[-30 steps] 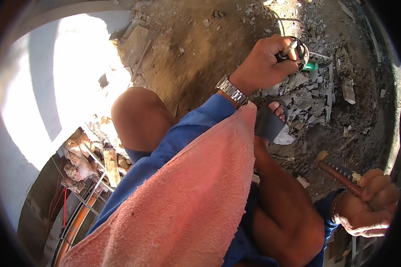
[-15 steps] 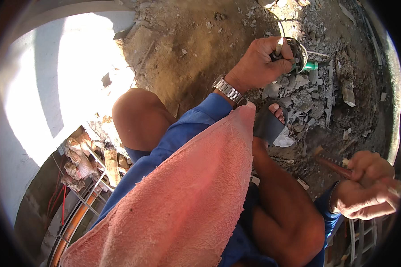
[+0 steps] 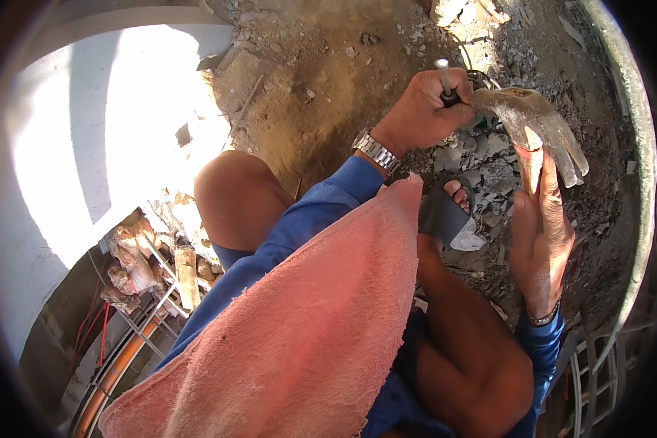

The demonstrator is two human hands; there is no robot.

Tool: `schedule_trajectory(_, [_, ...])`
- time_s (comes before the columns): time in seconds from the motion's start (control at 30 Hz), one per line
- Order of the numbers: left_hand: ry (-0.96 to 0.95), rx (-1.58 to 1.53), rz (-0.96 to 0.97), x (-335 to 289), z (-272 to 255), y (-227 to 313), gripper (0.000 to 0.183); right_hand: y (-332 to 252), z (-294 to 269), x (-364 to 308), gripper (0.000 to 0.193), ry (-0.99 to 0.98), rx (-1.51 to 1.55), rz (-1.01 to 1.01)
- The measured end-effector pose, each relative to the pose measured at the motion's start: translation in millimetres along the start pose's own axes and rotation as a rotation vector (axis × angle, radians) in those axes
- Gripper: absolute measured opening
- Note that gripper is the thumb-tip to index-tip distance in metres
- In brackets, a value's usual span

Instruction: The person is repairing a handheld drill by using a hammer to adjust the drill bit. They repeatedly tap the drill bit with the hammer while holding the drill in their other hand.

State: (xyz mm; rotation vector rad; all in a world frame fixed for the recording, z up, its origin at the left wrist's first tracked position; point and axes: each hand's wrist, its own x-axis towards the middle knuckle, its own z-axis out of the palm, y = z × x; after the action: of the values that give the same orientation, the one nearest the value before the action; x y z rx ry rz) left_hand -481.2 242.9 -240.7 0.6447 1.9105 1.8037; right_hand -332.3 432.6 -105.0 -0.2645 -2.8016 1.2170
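Note:
My left hand (image 3: 425, 108), with a metal watch at its wrist, is closed round a tool with a dark grip. A pale metal end (image 3: 443, 67) of that tool sticks up past the thumb; its lower part is hidden, so its kind is unclear. My right hand (image 3: 544, 244) grips the wooden handle of a claw hammer (image 3: 544, 120). The hammer's grey head lies in view just right of my left hand, its claw pointing down and right; whether it touches the dark-gripped tool I cannot tell. Dark cable (image 3: 483, 79) shows behind my left hand.
Broken rubble (image 3: 493, 164) covers the ground below my hands, by my sandalled foot (image 3: 445, 212). A pink towel (image 3: 292, 314) hangs in front of me. A white wall (image 3: 44, 168) stands at left, with metal bars and an orange pipe (image 3: 120, 365) below it.
My right hand has swung up and left with the hammer, bringing its head beside my left hand. My left hand keeps its hold and has barely shifted.

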Motion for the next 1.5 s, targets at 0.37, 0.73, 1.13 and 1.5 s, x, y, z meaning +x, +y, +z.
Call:
schedule_trajectory(0.37, [-0.017,-0.196,0.004,2.3,-5.2,-8.1,0.011,-10.9,-8.9,-4.1,0.042,0.092,0.165,0.015])
schedule_trajectory(0.73, [-0.001,-0.103,-0.044,-1.2,-6.8,-3.4,0.011,-2.9,-6.5,-15.5,0.04,0.245,0.344,-0.052])
schedule_trajectory(1.13, [0.05,-0.188,-0.03,-3.5,-10.7,-12.2,0.013,-15.4,7.4,7.5,0.026,0.13,0.323,-0.039])
schedule_trajectory(1.5, [0.161,-0.273,-0.051,-11.4,-16.9,-19.0,0.008,74.1,53.3,-67.2,0.048,0.089,0.202,0.119])
